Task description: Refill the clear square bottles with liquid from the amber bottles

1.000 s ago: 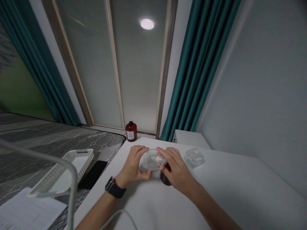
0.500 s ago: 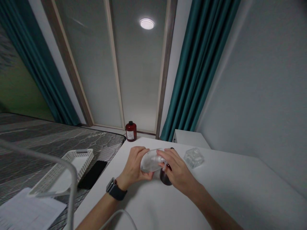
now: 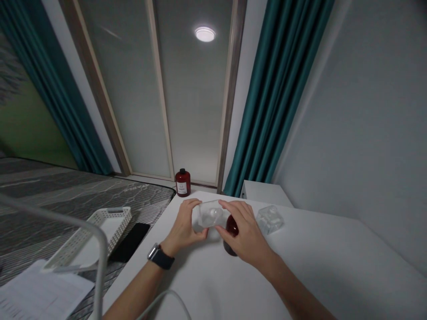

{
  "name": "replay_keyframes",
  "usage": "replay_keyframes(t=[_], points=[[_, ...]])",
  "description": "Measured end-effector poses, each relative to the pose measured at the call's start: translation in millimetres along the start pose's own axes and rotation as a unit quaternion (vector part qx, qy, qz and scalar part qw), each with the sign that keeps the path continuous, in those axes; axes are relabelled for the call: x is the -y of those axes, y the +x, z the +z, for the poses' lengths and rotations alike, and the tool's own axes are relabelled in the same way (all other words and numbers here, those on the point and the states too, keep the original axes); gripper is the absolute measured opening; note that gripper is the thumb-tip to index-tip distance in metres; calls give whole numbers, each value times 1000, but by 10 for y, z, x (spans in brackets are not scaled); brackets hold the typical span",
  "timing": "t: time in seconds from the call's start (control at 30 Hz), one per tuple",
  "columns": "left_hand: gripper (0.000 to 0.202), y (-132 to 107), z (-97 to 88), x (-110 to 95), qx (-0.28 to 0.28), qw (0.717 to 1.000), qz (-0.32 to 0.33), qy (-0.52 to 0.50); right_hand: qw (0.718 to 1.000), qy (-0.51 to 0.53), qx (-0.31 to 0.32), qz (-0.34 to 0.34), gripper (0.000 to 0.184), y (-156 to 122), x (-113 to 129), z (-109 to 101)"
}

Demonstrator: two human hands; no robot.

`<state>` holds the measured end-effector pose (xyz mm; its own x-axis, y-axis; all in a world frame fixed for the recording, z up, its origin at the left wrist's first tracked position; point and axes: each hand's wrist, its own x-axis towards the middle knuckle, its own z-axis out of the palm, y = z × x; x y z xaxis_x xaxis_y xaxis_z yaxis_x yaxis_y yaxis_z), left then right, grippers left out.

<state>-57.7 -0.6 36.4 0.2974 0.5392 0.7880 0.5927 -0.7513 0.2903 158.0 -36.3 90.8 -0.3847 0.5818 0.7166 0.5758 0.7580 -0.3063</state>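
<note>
My left hand and my right hand hold a clear plastic container on its side between them, just above the white table. The left fingers and thumb wrap its left end, and the right fingers and thumb close on its right end. Behind my right hand stands a dark red bottle, partly hidden by the palm and touching it or very close. A black-strapped watch sits on my left wrist.
A clear plastic box lies right of my hands, and a red bottle stands beyond the table edge. On the left are a white basket, a black phone, papers and a curved white lamp arm.
The clear container has rotated to lie more level and sits slightly higher. My right hand has shifted from its narrow end to around its right end, and my left hand has moved slightly.
</note>
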Motion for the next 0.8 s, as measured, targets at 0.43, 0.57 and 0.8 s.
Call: replay_keyframes(t=[0.43, 0.57, 0.8], points=[[69, -59, 21, 75, 52, 995, -39, -72, 997, -44, -3, -71, 47, 15, 114, 160], [68, -73, 31, 117, 74, 990, -58, -103, 997, -43, 17, -59, 53, 11, 110, 141], [57, -109, 84, 258, 91, 970, -143, -174, 998, -38, 20, -36, 49, -1, 9, 28]])
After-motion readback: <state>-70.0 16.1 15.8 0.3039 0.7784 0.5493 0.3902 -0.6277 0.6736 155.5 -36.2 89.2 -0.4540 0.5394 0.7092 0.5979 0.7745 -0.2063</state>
